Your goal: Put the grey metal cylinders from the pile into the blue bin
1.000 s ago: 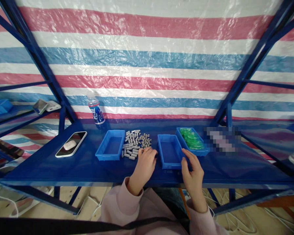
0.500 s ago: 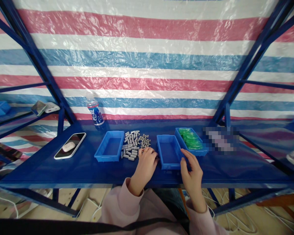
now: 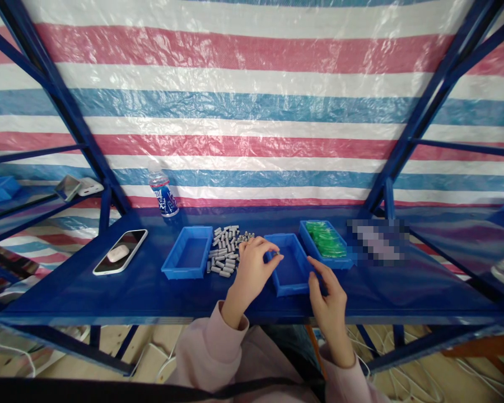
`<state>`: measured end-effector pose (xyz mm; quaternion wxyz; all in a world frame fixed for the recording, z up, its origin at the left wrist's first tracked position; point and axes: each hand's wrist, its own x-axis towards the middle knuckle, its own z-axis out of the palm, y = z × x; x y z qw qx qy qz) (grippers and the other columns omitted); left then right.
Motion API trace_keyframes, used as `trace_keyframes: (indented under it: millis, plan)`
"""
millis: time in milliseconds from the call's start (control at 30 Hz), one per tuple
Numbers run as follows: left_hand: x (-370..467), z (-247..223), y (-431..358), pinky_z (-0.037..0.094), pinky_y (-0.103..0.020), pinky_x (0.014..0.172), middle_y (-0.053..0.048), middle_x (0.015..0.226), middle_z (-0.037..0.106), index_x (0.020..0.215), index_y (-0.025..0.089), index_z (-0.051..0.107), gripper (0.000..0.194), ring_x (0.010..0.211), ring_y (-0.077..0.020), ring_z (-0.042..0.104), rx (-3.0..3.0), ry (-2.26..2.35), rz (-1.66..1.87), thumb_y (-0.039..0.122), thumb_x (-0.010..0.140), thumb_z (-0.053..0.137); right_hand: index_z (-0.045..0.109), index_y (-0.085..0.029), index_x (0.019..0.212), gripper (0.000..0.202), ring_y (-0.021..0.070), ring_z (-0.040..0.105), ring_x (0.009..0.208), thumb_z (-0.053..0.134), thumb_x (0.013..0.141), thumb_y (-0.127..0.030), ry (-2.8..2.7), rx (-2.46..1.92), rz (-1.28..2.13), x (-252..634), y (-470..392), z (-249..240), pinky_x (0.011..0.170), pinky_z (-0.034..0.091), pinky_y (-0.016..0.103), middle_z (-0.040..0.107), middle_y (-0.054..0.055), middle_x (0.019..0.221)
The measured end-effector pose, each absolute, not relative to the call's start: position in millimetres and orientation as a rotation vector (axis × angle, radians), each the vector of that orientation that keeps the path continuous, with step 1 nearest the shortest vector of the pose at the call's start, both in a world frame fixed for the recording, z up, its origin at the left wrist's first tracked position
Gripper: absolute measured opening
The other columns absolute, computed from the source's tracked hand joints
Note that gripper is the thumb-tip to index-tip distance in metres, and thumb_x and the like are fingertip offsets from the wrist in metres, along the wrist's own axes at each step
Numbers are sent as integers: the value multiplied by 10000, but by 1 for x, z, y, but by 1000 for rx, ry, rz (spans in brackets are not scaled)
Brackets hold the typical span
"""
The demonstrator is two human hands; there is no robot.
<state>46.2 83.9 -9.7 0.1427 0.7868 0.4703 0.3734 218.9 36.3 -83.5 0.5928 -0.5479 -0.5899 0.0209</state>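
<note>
The left hand (image 3: pixel 252 266) seemingly pinches a small metal piece (image 3: pixel 276 253) by the middle tray (image 3: pixel 292 266), which the right hand (image 3: pixel 330 294), fingers parted, apparently touches for steadiness.

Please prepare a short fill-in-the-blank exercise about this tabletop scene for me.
1. The small, rounded, whitish case lies on top of a white-edged, dark-screened ____.
2. On the glossy blue table, the rightmost blue rectangular plastic tray holds contents coloured ____.
3. Nearer to the grey metallic cylinders is the person's ____ hand.

Missing words: phone; green; left.
</note>
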Motion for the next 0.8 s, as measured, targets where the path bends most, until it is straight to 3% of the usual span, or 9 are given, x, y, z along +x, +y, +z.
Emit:
trace_keyframes:
  millis: [200, 467, 800]
  plan:
    - [74, -17, 94, 317, -382, 881, -21, 947, 602, 858, 240, 678, 71, 991, -214, 520, 2476, 1273, 865, 260, 793, 656, 603, -205, 1159, 298, 236, 601, 1026, 474, 890, -220, -1386, -1260, 45, 218, 37, -85, 894, 481, 405, 644, 96, 1116]
    - [83, -21, 106, 327, -380, 824, -46, 813, 648, 758, 177, 675, 91, 889, -218, 548, 2706, 1230, 527, 201, 807, 601, 592, -202, 1173, 305, 229, 590, 1034, 456, 900, -213, -1391, -1262, 48, 217, 36, -86, 906, 472, 409, 633, 96, 1121]
    - [83, -19, 108, 327, -378, 847, -46, 851, 688, 827, 185, 681, 113, 913, -219, 581, 2683, 1247, 389, 246, 819, 586, 584, -202, 1185, 311, 226, 579, 1052, 446, 906, -203, -1395, -1267, 48, 217, 36, -85, 920, 461, 404, 623, 97, 1136]
